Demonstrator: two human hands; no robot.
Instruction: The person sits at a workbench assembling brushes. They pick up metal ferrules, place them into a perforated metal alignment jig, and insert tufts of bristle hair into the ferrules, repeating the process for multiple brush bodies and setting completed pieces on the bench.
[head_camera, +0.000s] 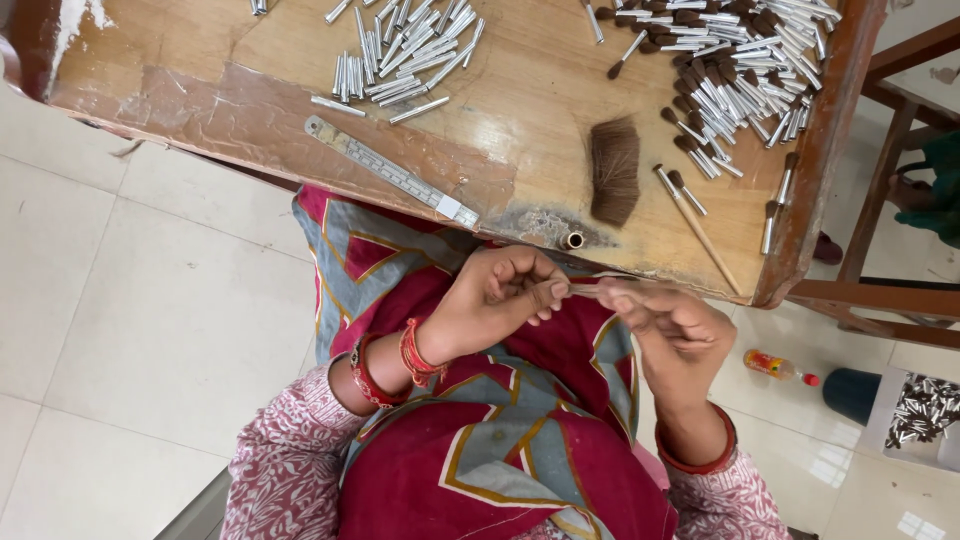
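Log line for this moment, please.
left hand: pinching thin brush piece | right hand: gripping its other end | table: ferrules, hair tuft, ruler

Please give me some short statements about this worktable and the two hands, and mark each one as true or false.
1. Both hands, the left hand and the right hand, pinch one thin piece between them. True.
2. The loose tuft of brown hair lies on the floor. False: it lies on the wooden table.
3. A metal ruler lies on the table. True.
4. The pile of empty metal tubes is made of red plastic. False: they are silver-coloured metal.
5. The small bottle with a red cap stands upright on the table. False: it lies on the tiled floor.
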